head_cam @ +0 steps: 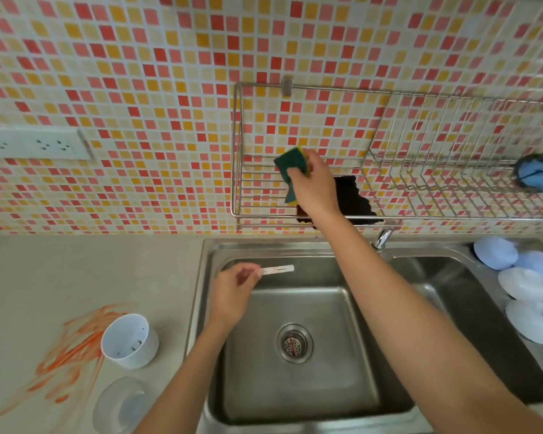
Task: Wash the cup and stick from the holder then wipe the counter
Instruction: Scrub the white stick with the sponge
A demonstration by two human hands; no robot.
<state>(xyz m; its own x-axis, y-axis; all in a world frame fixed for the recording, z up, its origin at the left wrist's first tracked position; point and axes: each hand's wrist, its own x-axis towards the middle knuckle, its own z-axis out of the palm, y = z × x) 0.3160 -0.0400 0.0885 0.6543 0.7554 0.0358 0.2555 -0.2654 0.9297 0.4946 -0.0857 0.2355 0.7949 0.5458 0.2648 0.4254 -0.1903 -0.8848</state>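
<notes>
My left hand (234, 291) pinches one end of a white slotted stick (278, 270) above the left basin of the steel sink (298, 349). Up at the wire wall rack (242, 186), my right hand (314, 186) grips a green and yellow sponge (290, 170). The white cup (129, 339) stands tilted on the grey counter (91, 264) left of the sink, beside orange smears (72, 349). A clear round holder (123, 405) lies in front of the cup.
A dark cloth (355, 198) lies in the rack behind my right wrist. A blue brush (533, 175) rests at the rack's right end. Several pale round lids (527, 286) sit right of the sink. The tap (381, 239) stands behind the sink; wall sockets (35, 145) are at left.
</notes>
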